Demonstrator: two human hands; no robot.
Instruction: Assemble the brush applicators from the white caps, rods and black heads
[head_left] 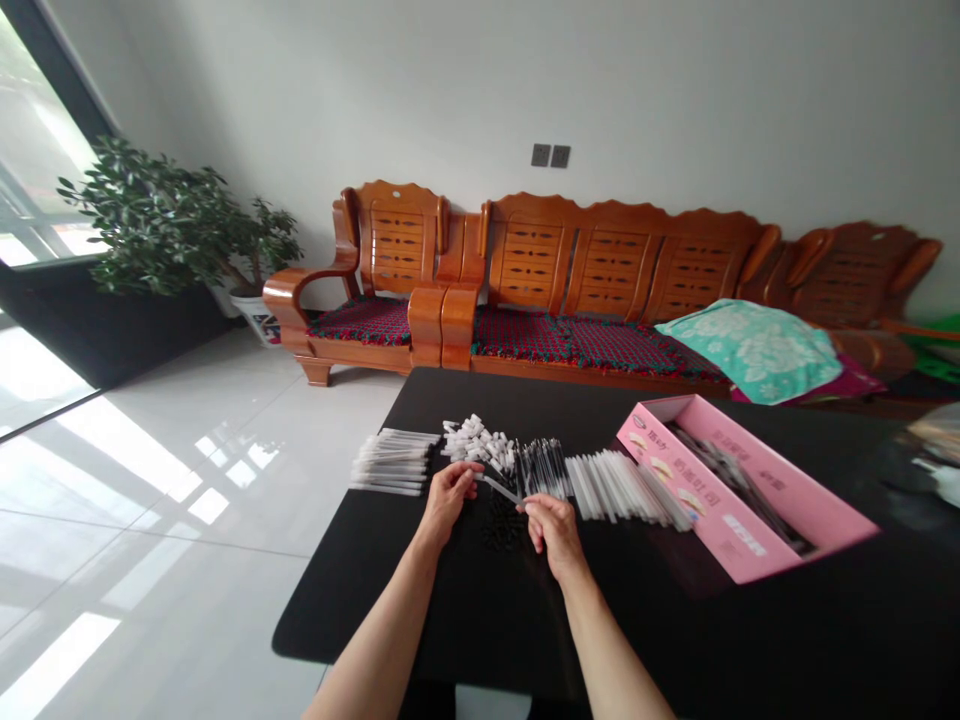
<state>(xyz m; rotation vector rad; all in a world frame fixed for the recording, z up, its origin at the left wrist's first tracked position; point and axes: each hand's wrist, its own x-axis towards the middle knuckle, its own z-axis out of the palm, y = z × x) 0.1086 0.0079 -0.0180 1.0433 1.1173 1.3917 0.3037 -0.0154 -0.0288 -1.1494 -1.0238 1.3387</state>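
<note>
My right hand point(553, 528) is closed in a pinch on a pale, translucent pen barrel point(501, 488), which slants up toward my left hand. My left hand point(448, 497) pinches a small white cap point(478, 474) at the barrel's other end; whether the two touch is too small to tell. Beneath the barrel lies a scatter of small black pieces point(504, 528). Just beyond my hands are a heap of white caps point(477, 442) and a row of thin dark pen refills point(543, 466). Translucent tubes point(626, 487) lie side by side to the right, and white sticks point(394, 462) to the left.
A pink open box point(750, 490) with dark long items inside stands on the right of the black table point(465, 620). Behind the table runs a wooden bench point(600, 260) with a turquoise cloth point(757, 350). A potted plant point(172, 220) stands at the left.
</note>
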